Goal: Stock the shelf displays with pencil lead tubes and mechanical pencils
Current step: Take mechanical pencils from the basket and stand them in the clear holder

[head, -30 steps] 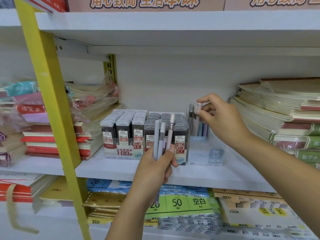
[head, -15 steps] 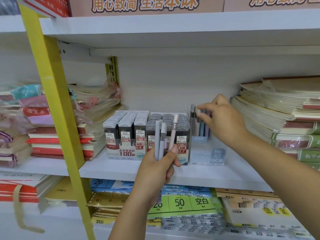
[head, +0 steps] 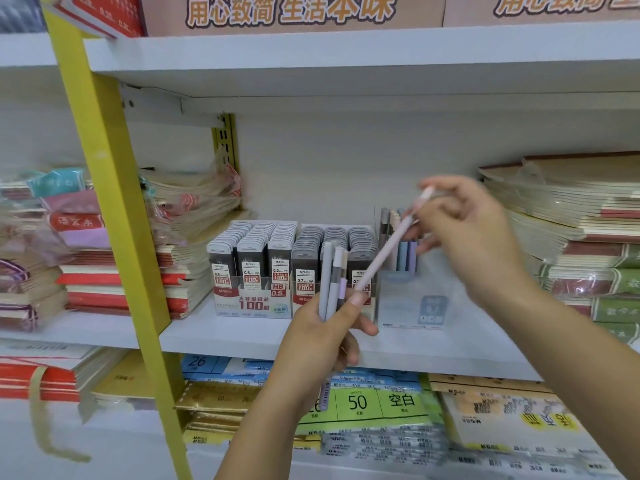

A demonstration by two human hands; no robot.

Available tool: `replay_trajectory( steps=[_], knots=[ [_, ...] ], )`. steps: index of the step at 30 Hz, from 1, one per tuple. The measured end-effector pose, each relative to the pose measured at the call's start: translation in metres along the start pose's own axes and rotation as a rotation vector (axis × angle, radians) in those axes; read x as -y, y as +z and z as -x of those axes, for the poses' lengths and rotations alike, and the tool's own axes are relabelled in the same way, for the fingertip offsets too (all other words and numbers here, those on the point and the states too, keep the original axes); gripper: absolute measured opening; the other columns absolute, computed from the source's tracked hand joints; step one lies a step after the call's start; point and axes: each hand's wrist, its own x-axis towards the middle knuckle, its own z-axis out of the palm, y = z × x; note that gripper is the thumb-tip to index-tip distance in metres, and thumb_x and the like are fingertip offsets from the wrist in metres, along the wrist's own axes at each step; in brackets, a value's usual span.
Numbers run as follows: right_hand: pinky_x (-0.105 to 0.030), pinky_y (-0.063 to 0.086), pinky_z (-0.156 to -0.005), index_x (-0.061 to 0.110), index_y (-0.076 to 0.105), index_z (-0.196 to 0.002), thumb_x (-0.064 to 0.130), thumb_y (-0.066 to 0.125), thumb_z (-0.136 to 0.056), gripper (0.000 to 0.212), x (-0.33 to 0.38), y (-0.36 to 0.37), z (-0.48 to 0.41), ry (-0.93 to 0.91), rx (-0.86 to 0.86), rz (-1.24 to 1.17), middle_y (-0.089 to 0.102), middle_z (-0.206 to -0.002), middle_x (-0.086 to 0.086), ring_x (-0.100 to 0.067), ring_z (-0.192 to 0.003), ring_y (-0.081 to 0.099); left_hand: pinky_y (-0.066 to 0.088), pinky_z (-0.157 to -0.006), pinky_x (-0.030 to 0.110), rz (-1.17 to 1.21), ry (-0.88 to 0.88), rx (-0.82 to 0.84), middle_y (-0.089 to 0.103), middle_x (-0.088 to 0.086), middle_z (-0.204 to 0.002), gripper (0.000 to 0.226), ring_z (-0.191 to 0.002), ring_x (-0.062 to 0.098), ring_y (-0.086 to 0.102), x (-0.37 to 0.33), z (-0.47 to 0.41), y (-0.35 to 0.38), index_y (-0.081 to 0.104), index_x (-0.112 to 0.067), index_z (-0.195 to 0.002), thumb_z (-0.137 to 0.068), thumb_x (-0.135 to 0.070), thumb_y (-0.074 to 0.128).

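Gripping pencil bundle upright in left hand, thumb across front, forearm rising from below. Pinching pink pencil in right hand, held higher, forearm entering from right.

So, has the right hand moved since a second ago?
Yes. The right hand has lifted off the pencils standing in the clear box and now pinches a pink pencil.

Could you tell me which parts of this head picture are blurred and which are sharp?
Head view: the right hand and the pink pencil it pinches are motion-smeared; the lead tube boxes are fairly sharp; the notebook stacks at left are soft.
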Motion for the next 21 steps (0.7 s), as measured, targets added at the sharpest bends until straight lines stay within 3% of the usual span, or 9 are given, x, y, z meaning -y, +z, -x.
replay_trajectory(
  steps=[2,5,8,10,13,21],
  knots=[
    [-0.02,0.051,-0.052,0.033,0.056,-0.1,0.01,0.057,-0.094,0.023,0.001,-0.017,-0.012,-0.169,-0.1,0.051,0.07,-0.083,-0.004,-0.014,-0.068,0.069,0.029,-0.037,0.02,-0.035,-0.01,-0.029,0.061,-0.006,-0.061,0.036,-0.039,0.008,0.036,0.003,-0.002,-0.003,0.061,-0.011,-0.096,-0.091,-0.047,0.063],
    [-0.027,0.055,-0.063,0.045,0.053,-0.096,0.017,0.059,-0.093,0.029,-0.005,-0.029,-0.023,-0.239,-0.047,0.292,0.068,-0.091,-0.005,-0.016,-0.081,0.07,0.024,-0.04,0.023,-0.02,0.002,-0.042,0.045,-0.005,-0.061,0.057,-0.044,0.01,0.029,0.005,-0.005,-0.004,0.061,-0.008,-0.102,-0.078,-0.06,0.064],
    [-0.046,0.057,-0.074,0.04,0.058,-0.099,0.019,0.064,-0.091,0.024,-0.022,-0.025,-0.025,-0.197,0.057,0.52,0.07,-0.089,0.002,-0.019,-0.082,0.07,0.021,-0.04,0.023,0.052,-0.014,-0.032,0.045,-0.005,-0.062,0.033,-0.044,0.01,0.027,0.006,-0.007,-0.004,0.064,-0.013,-0.106,-0.093,-0.043,0.062],
    [-0.047,0.057,-0.075,0.032,0.06,-0.105,0.02,0.065,-0.091,0.019,-0.031,-0.021,-0.024,-0.19,0.104,0.59,0.069,-0.087,0.005,-0.016,-0.08,0.069,0.021,-0.039,0.022,0.088,-0.026,-0.013,0.046,-0.004,-0.062,0.013,-0.043,0.01,0.027,0.007,-0.009,-0.004,0.069,-0.024,-0.1,-0.1,-0.028,0.056],
    [-0.046,0.057,-0.077,0.031,0.059,-0.103,0.02,0.065,-0.091,0.017,-0.039,-0.018,-0.022,-0.196,0.144,0.603,0.067,-0.083,0.008,-0.014,-0.078,0.068,0.023,-0.038,0.021,0.083,-0.019,0.001,0.047,-0.003,-0.062,0.019,-0.042,0.009,0.028,0.008,-0.01,-0.003,0.069,-0.028,-0.094,-0.102,-0.021,0.052],
    [-0.045,0.058,-0.073,0.042,0.052,-0.097,0.018,0.066,-0.09,0.029,-0.04,-0.018,-0.027,-0.248,0.211,0.635,0.065,-0.073,0.01,-0.012,-0.071,0.068,0.027,-0.039,0.02,0.057,0.004,0.02,0.051,-0.006,-0.062,0.028,-0.043,0.008,0.031,0.007,-0.008,-0.005,0.065,-0.03,-0.074,-0.101,-0.031,0.057]
  ],
)
